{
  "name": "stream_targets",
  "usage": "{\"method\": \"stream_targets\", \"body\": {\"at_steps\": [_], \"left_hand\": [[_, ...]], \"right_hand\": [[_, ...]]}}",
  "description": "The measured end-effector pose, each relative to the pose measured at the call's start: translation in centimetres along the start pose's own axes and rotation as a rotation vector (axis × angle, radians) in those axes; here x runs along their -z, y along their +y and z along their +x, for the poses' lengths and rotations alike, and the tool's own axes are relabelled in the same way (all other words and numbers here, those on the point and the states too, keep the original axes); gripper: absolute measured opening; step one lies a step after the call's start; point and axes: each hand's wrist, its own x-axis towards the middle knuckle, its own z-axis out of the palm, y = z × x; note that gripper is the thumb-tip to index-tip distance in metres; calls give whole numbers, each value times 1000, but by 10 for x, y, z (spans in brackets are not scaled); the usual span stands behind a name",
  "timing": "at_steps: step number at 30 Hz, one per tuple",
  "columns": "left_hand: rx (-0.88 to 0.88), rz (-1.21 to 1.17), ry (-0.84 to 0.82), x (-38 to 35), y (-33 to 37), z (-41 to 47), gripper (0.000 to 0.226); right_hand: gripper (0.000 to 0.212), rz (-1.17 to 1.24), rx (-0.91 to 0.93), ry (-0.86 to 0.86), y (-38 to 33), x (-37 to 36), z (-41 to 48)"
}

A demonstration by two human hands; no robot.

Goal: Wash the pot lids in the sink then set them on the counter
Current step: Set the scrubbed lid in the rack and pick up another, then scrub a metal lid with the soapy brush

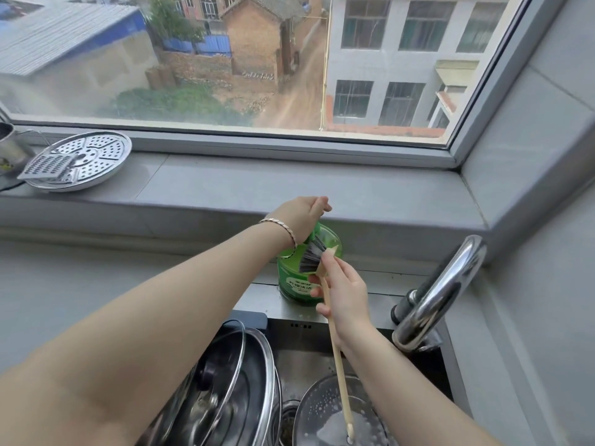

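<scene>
We see the left hand (304, 217), with a bracelet (279, 227) on the wrist, resting on top of the green soap bottle (294, 283). Its fingers are bent together over the bottle's pump head. The bottle stands on the ledge behind the sink (309, 352). The right hand (344, 296) holds the wooden brush (335, 344) by the upper part of the long handle. The fingers are closed around the handle, and the dark bristles are held against the upper front of the bottle. The pot lids are in the sink. Two glass lids (231, 381) with metal rims lean together on the left side, and a soapy lid (322, 410) lies at the right, under the end of the brush handle. The chrome faucet (441, 294) stands at the right of the sink. On the windowsill (257, 188), far left, a perforated steamer plate (93, 156) lies with a small grater (45, 167) on it.
</scene>
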Motion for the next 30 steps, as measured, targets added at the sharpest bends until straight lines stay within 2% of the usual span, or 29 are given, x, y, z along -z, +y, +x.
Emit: {"method": "stream_targets", "body": {"at_steps": [7,9,12,14,16,18,21,23,25,28,30], "left_hand": [[0,89,-43,3,0,-4,45],[-40,38,16,14,11,-16,45],[-38,-109,223,31,20,-46,47],[-17,-109,244,40,8,-78,43],[-38,66,62,43,-14,-120,44],[-59,400,-217,41,-41,-167,55],[-216,974,-546,32,-74,-217,59],[-278,1234,-703,25,-88,-236,52],[-318,1395,-755,22,-99,-246,43],[-508,1623,-664,22,-105,-252,29],[-622,1681,-590,21,-112,-251,21]], "right_hand": [[29,11,-4,27,3,5,-5],[32,-9,9,30,3,10,-12],[36,-99,13,12,7,25,-29],[30,-207,14,-9,14,40,-47],[15,-309,34,-37,24,56,-66],[1,-386,37,-51,36,72,-83],[10,-475,-1,-47,56,92,-101],[19,-542,-32,-43,65,99,-108],[22,-605,-50,-46,72,102,-114],[23,-658,-54,-74,75,98,-122],[23,-672,-56,-90,76,93,-127]]}}
